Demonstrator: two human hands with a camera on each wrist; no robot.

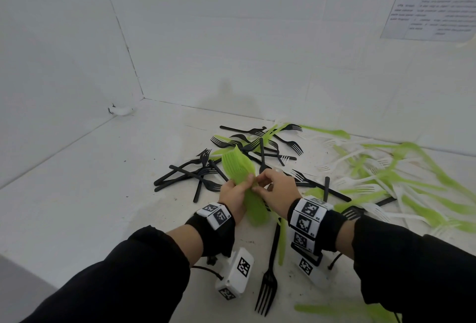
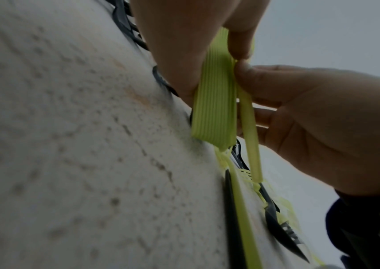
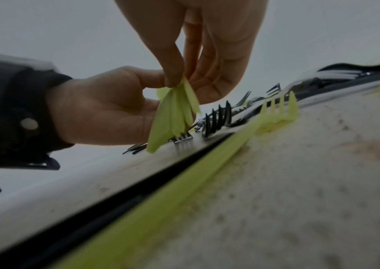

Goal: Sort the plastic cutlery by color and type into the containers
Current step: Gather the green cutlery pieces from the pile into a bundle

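My left hand (image 1: 244,186) grips a thick stack of green plastic cutlery (image 1: 240,176), held upright and tilted above the table; its stacked handles (image 2: 214,102) look ribbed. From the right, my right hand (image 1: 258,185) meets the stack and pinches a single green handle (image 2: 249,138) against its side. In the right wrist view the green pieces (image 3: 172,112) fan out below my right hand's fingertips (image 3: 172,80). Which type of cutlery the stack holds is unclear.
A heap of black forks (image 1: 231,152) lies just behind my hands. Green and white cutlery (image 1: 386,181) is scattered to the right. A black fork (image 1: 269,271) and a green fork (image 3: 276,116) lie near my wrists. White walls (image 1: 77,65) close off the left and the back.
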